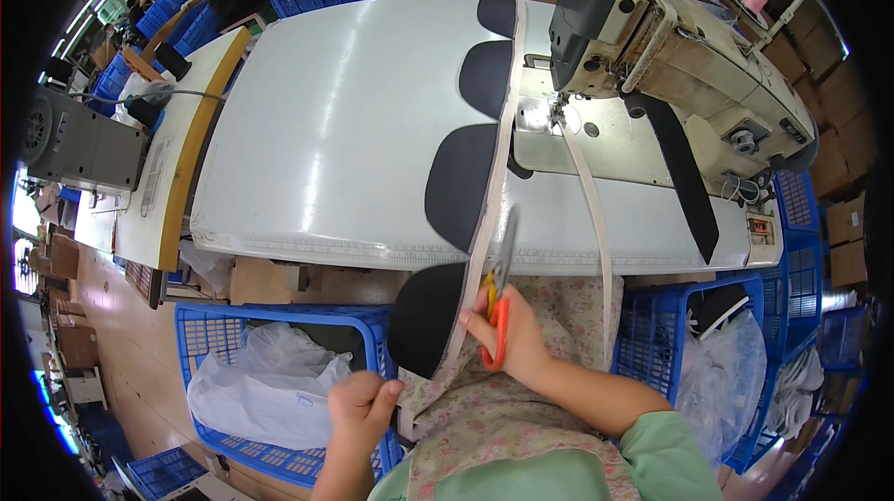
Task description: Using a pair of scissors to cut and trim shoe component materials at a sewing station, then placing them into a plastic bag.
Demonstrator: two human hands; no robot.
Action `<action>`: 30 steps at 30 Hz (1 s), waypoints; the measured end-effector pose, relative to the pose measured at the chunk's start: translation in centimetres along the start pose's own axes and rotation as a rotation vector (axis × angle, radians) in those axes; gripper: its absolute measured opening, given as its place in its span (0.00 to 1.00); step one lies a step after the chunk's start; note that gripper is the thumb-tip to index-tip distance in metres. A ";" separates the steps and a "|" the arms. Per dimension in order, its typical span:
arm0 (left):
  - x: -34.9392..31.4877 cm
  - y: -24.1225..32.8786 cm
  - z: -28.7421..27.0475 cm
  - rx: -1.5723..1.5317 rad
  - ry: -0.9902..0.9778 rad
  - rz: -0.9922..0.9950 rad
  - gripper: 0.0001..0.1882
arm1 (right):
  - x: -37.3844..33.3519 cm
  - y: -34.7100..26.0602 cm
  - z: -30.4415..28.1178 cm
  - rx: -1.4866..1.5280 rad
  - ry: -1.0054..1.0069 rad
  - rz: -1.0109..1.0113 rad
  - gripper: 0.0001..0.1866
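My right hand (517,338) is closed round the orange and yellow handles of a pair of scissors (503,273), whose blades point away from me beside the pale strip. That pale pink strip (494,189) runs from the table's far edge down to my lap, with several rounded dark fabric pieces (461,186) joined along its left side. The nearest dark piece (426,319) hangs over the table's front edge. Just below its lower corner, my left hand (361,412) is closed with the thumb up; whatever its fingers pinch is hidden.
A sewing machine (643,31) stands at the right, with a loose pale tape (587,184) trailing from its needle and a black strip (684,180) beside it. Blue crates with plastic bags flank my lap, left (279,310) and right (656,301). Another machine (79,142) is far left.
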State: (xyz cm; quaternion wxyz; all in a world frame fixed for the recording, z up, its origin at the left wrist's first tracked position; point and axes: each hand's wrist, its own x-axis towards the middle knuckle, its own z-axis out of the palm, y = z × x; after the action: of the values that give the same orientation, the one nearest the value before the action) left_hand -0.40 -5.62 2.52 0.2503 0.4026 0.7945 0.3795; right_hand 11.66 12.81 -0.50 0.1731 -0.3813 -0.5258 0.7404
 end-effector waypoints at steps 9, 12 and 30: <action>8.0 2.0 5.5 0.076 0.233 0.031 0.16 | -3.5 2.8 0.4 -0.088 -0.101 -0.080 0.10; 7.8 0.6 6.4 0.097 0.230 -0.044 0.19 | -3.6 3.7 0.1 -0.131 -0.118 -0.070 0.10; 7.5 -0.7 6.9 -0.422 0.233 -0.073 0.15 | -3.1 0.2 -6.6 -0.572 -0.473 -0.048 0.21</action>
State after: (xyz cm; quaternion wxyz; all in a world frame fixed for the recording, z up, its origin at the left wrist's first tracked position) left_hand 0.02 3.12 -2.84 0.2488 0.2660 0.7352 0.5716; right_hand 18.69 14.95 -0.52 -0.0494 -0.2199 -0.7457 0.6270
